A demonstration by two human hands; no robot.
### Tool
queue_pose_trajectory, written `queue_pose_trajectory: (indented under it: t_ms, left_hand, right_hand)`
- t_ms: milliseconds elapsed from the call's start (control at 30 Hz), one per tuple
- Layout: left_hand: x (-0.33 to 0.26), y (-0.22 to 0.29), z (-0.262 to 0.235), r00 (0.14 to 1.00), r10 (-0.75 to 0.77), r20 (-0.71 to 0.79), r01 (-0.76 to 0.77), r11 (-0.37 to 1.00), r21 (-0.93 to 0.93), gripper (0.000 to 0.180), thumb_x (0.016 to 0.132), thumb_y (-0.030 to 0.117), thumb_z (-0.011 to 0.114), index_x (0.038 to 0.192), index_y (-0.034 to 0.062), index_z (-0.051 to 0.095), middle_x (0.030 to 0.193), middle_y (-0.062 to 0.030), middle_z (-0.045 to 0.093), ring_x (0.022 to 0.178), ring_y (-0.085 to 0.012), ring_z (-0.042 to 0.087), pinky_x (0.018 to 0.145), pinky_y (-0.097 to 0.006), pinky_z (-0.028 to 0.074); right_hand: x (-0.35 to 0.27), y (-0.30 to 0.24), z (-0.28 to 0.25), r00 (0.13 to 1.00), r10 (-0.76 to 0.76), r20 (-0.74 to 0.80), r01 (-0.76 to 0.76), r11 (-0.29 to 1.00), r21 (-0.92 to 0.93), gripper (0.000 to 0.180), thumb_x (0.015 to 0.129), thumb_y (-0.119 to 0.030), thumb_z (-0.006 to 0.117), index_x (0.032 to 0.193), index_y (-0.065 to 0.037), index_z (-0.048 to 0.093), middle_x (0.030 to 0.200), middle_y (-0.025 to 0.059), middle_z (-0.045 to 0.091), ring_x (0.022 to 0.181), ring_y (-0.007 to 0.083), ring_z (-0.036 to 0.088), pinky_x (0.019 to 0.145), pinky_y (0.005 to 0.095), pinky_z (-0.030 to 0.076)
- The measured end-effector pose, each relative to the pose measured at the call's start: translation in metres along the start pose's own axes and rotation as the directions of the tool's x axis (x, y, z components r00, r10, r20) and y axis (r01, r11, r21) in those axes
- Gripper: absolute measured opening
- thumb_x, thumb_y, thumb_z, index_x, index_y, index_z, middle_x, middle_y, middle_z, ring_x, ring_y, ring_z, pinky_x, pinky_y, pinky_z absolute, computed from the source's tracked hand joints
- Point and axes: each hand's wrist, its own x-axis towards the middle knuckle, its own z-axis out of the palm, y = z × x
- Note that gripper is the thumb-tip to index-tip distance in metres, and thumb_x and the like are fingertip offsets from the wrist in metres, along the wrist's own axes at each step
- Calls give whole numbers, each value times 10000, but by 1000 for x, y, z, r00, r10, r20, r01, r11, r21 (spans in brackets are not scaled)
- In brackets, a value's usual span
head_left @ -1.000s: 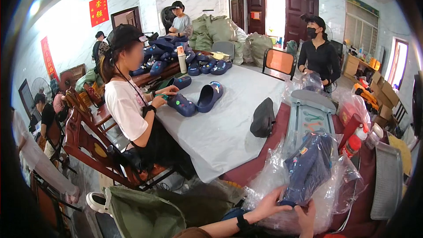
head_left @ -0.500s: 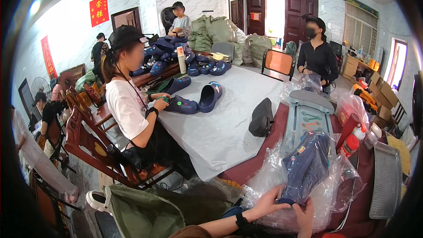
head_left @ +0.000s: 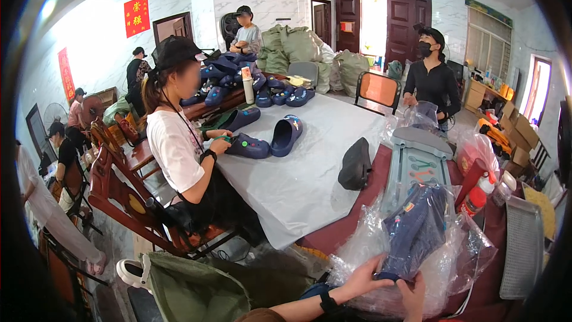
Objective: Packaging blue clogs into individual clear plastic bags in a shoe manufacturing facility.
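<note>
A pair of navy clogs [head_left: 417, 226] with small coloured charms lies partly inside a clear plastic bag [head_left: 363, 235] at the near right. My left hand [head_left: 362, 278], wearing a black wristband, grips the near end of the clogs with thumb and fingers. On the other side of that end, my right hand [head_left: 412, 296] holds on with its fingertips. Loose film spreads around the clogs and over part of the dark red table [head_left: 333, 226]. More thin plastic lies under and beside my hands.
A grey-blue fixture [head_left: 419, 161] stands beyond the bag, beside red bottles [head_left: 473, 200]. A black pouch [head_left: 355, 164] sits on the white sheet [head_left: 298, 203]. At left, a seated co-worker [head_left: 173, 137] handles a clog [head_left: 247, 146]. A green sack [head_left: 190, 286] is low left.
My hands stay on the near end of the clogs, with hardly any movement. The masked co-worker at the far right has raised their head. The whole view has shifted slightly.
</note>
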Motion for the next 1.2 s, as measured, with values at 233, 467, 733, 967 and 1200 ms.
queue_pose_trajectory:
  t_ms: [233,467,733,967,1200]
  left_hand:
    - [1,4,-4,999,-30,39,30,1000,-1,925,789,469,823,1474,8,407,1403,-241,522,1275,-367,545,1034,-407,457]
    - [2,6,-5,999,-19,49,20,1000,-10,919,786,472,824,1463,3,417,1402,-246,522,1264,-367,552,1026,-411,459]
    - [-1,10,-4,998,-38,39,38,999,13,910,779,457,834,1454,-1,431,1357,-247,555,1245,-361,570,1020,-407,460]
    - [3,28,-10,996,-71,57,74,996,-40,849,779,365,857,1429,-6,455,1315,-233,593,1220,-321,600,1005,-392,475]
    - [3,13,-4,1000,-15,-16,15,1000,-4,834,741,379,891,1367,-21,509,1256,-205,633,1171,-292,619,981,-379,487]
  right_hand:
    - [3,11,-3,1000,-7,-8,7,1000,7,544,856,-19,732,1336,42,484,1224,95,611,1092,179,604,974,323,475]
    - [1,-2,3,999,24,-32,-24,1000,0,544,843,-42,746,1319,36,496,1208,91,620,1085,177,606,958,318,478]
    - [-3,-17,8,999,21,-35,-24,996,-83,507,840,-47,730,1294,34,520,1180,94,634,1059,177,613,939,309,479]
    - [-1,-37,18,995,63,-83,-68,995,-69,432,844,-48,758,1197,33,524,1095,83,643,942,140,631,812,278,516]
    - [2,-28,18,996,24,-87,-31,996,-78,341,845,-51,764,1115,19,567,1048,70,654,920,137,630,794,279,510]
